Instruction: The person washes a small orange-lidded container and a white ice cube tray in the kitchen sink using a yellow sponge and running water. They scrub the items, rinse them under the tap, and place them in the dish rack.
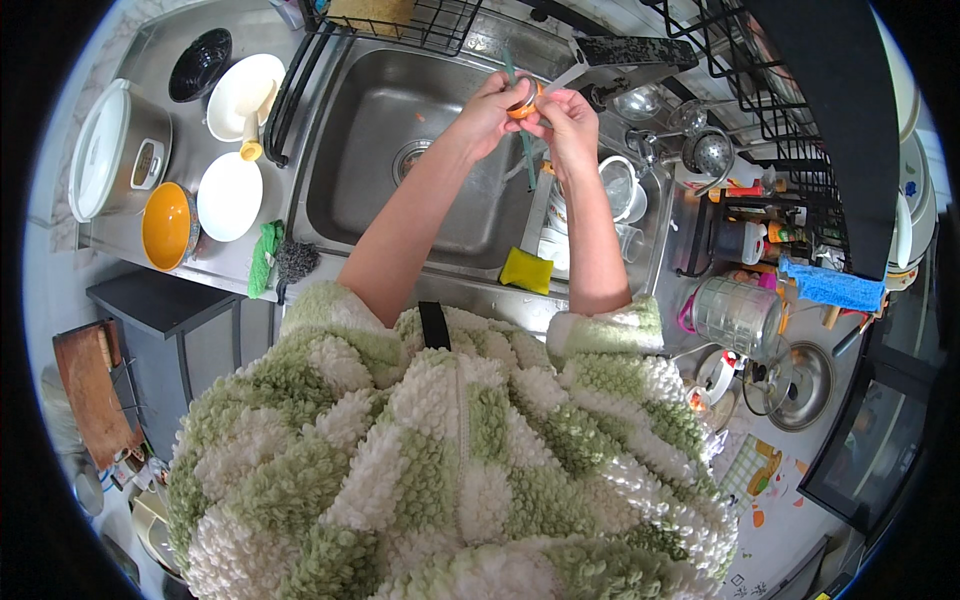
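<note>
Over the far right of the stainless steel sink basin (352,172), both my hands meet on a small round orange lid-like piece (523,109) with a metallic rim. My left hand (487,112) grips its left side. My right hand (574,124) pinches it from the right with thumb and fingertips. A thin green rod (531,169) runs up and down behind the fingers; which hand bears it I cannot tell. Close above my right hand is a dark tap (637,52) with worn paint. A pale strip between tap and fingers could be spout or water.
Left counter: a white bowl (231,196), an orange bowl (166,225), a black bowl (201,66) and a lidded cooker (112,150). A yellow sponge (526,271) lies on the sink's front edge. Cups (621,191) crowd the right basin. Ladles (709,154) and a black rack (795,82) hang right.
</note>
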Available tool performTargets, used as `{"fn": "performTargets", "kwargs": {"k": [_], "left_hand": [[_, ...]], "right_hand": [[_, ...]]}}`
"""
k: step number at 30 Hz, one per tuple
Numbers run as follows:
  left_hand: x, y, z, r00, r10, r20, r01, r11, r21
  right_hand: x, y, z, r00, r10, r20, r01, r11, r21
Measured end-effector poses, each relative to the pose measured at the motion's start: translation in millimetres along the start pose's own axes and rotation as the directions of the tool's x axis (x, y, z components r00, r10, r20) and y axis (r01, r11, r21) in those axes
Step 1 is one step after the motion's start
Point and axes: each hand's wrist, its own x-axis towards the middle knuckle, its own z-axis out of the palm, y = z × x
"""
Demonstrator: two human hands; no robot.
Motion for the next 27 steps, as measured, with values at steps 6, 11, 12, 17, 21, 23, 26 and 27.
{"fn": "performTargets", "kwargs": {"k": [6,11,12,17,21,23,26,27], "left_hand": [[0.0,-4.7,0.9,0.999,-0.02,-0.048,0.022,0.999,0.038],[6.3,-8.7,3.0,0.993,0.005,-0.117,-0.011,0.999,-0.046],[8.3,-9.4,4.1,0.988,0.019,-0.151,-0.024,0.999,-0.031],[10.3,-11.7,9.8,0.981,0.044,-0.192,-0.069,0.989,-0.129],[8.6,-10.3,12.3,0.974,0.018,-0.226,-0.046,0.992,-0.121],[9.6,-11.4,13.3,0.973,0.02,-0.228,-0.043,0.995,-0.094],[12.4,-13.8,14.3,0.978,0.029,-0.208,-0.043,0.997,-0.065],[13.7,-14.1,14.7,0.978,0.03,-0.205,-0.043,0.997,-0.057]], "right_hand": [[5.1,2.0,-3.7,0.996,0.066,-0.062,-0.069,0.997,-0.042],[4.6,10.3,-6.3,0.998,-0.005,-0.058,-0.002,0.994,-0.111],[3.6,11.8,-6.0,0.996,-0.021,-0.083,0.009,0.989,-0.146],[-2.6,21.2,2.3,0.986,-0.167,-0.015,0.166,0.983,-0.079],[-1.7,21.1,-1.5,0.997,-0.076,0.003,0.076,0.994,-0.08],[1.6,24.2,-1.4,0.998,-0.056,-0.004,0.055,0.998,-0.021],[5.1,30.6,0.4,0.999,-0.035,-0.022,0.037,0.992,0.119],[5.4,32.0,0.6,0.999,-0.041,-0.026,0.044,0.991,0.129]]}}
